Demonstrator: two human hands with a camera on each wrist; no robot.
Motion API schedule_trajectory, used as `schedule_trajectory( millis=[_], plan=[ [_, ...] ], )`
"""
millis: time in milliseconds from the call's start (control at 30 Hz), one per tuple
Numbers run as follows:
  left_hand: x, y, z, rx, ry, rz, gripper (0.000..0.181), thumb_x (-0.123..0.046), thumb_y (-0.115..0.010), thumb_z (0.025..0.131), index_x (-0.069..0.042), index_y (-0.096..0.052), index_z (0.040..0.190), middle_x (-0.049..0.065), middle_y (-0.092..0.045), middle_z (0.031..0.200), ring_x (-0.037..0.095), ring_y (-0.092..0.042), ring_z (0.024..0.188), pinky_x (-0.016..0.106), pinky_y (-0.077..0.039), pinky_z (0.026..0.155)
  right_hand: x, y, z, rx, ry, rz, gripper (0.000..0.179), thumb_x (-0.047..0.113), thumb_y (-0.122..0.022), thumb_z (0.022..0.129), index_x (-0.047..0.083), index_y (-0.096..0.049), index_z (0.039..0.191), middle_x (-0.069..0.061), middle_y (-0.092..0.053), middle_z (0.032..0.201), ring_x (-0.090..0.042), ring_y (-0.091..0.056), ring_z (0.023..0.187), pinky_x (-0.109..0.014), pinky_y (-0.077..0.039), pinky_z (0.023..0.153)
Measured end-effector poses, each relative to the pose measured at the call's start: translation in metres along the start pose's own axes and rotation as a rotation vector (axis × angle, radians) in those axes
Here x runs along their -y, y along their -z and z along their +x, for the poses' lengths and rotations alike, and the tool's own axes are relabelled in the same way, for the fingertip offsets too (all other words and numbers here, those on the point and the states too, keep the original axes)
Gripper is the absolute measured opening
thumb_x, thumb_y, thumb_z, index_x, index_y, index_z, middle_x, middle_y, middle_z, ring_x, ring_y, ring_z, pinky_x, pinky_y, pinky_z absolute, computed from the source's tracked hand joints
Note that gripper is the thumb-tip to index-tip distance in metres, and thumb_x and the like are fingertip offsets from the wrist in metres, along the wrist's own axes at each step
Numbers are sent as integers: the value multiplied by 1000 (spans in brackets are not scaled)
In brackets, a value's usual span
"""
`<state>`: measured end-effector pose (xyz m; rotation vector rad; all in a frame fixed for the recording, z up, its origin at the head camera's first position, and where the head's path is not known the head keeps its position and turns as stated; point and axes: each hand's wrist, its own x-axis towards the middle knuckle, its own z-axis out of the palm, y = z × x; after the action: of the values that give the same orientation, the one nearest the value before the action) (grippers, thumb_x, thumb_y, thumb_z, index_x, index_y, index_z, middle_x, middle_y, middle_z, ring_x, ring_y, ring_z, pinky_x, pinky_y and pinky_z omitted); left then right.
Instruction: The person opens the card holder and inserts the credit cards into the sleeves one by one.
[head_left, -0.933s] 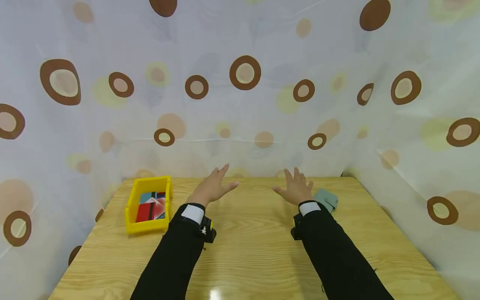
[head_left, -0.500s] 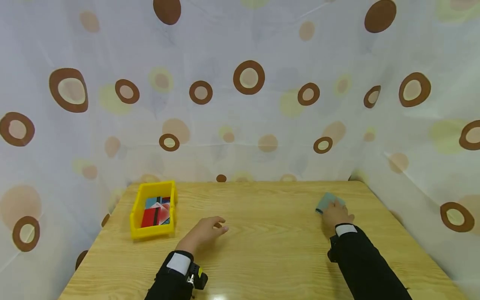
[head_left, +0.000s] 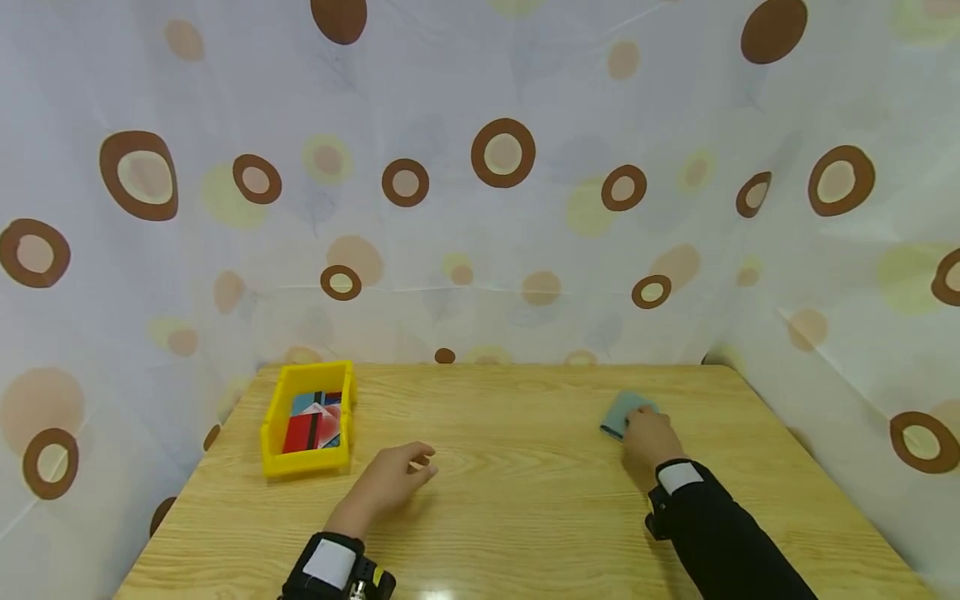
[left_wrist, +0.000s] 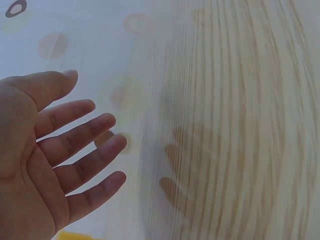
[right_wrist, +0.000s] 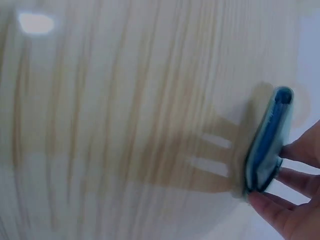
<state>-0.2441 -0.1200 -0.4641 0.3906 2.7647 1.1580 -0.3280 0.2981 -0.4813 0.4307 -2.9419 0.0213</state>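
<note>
Spotted curtain (head_left: 480,233) backs the surface (head_left: 517,508); toward its right, the right hand (head_left: 651,437) pinches a folded wallet (head_left: 620,412). I see the left hand (head_left: 392,480) with fingers apart, holding nothing. I'd grip evenly, fold closed.

1 left hand (head_left: 384,482) and 1 right hand (head_left: 651,437) are seen, 2 hands in all, with 2 white wrist patches (head_left: 331,563). 1 bench (head_left: 510,525), 1 yellow bin (head_left: 307,463) and 1 folded blue-green item (head_left: 621,412) are counted. At least 3 cards (head_left: 298,433) are shown; an exact count is prevented by overlap.
</note>
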Motion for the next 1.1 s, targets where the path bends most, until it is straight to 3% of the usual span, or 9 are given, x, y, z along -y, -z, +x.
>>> schedule_trajectory(
  millis=[200, 367, 500, 567, 667, 767, 867, 967, 1100],
  plan=[
    [-13, -19, 13, -63, -67, -6, 32, -20, -64, 94, -2, -63, 120, 14, -67, 111, 31, -65, 96, 46, -52, 82, 81, 16, 11, 33, 152, 153, 17, -4, -55, 89, -3, -70, 96, -17, -65, 92, -33, -62, 89, -44, -52, 78],
    [-29, -38, 25, -113, -117, 36, 28, -16, -67, 91, -2, -67, 115, 17, -64, 120, 36, -63, 105, 48, -51, 86, 146, 18, 13, 47, 309, 167, 15, -1, -63, 87, 1, -74, 96, -12, -68, 92, -27, -65, 90, -39, -54, 79],
    [-35, -49, 36, -160, -108, 84, 27, -12, -71, 87, -1, -69, 111, 22, -59, 127, 40, -56, 116, 51, -46, 95, 178, 18, 18, 25, 410, 155, 13, 3, -65, 87, 5, -75, 93, -7, -70, 88, -21, -66, 85, -33, -54, 75],
    [-37, -54, 40, -173, -90, 109, 27, -11, -72, 85, -1, -69, 109, 23, -58, 128, 41, -55, 118, 51, -45, 96, 187, 20, 21, 26, 404, 173, 10, 2, -64, 87, 5, -74, 90, -6, -69, 86, -20, -66, 82, -31, -54, 72],
    [-37, -61, 43, -211, -53, 148, 26, -11, -76, 81, -2, -70, 105, 20, -60, 122, 37, -59, 111, 49, -48, 91, 195, 24, 26, 29, 327, 227, 6, 4, -66, 87, 5, -68, 82, -5, -66, 78, -19, -62, 72, -31, -51, 66],
    [-37, -68, 45, -279, -12, 190, 27, -16, -80, 77, -4, -69, 99, 15, -63, 109, 33, -61, 98, 45, -51, 80, 200, 22, 31, 34, 229, 251, 18, 11, -70, 87, 7, -60, 73, -2, -57, 68, -16, -53, 62, -29, -45, 58],
    [-39, -76, 47, -356, 32, 242, 31, -20, -84, 74, -5, -68, 97, 11, -62, 98, 32, -60, 87, 44, -50, 69, 203, 17, 34, 23, 179, 213, 25, 22, -73, 87, 8, -58, 72, -2, -52, 68, -14, -48, 60, -27, -41, 55],
    [-43, -83, 49, -404, 66, 309, 34, -20, -84, 72, -4, -67, 97, 10, -61, 93, 33, -59, 83, 46, -49, 66, 207, 12, 33, 0, 142, 149, 26, 27, -71, 88, 5, -61, 77, -6, -52, 73, -17, -52, 63, -29, -46, 56],
    [-52, -92, 50, -444, 76, 398, 24, -17, -81, 73, -3, -68, 88, 10, -58, 86, 32, -56, 76, 46, -48, 63, 210, 10, 30, -18, 86, 89, 21, 18, -68, 89, 4, -63, 74, -8, -56, 72, -23, -58, 65, -34, -52, 56]
  ],
)
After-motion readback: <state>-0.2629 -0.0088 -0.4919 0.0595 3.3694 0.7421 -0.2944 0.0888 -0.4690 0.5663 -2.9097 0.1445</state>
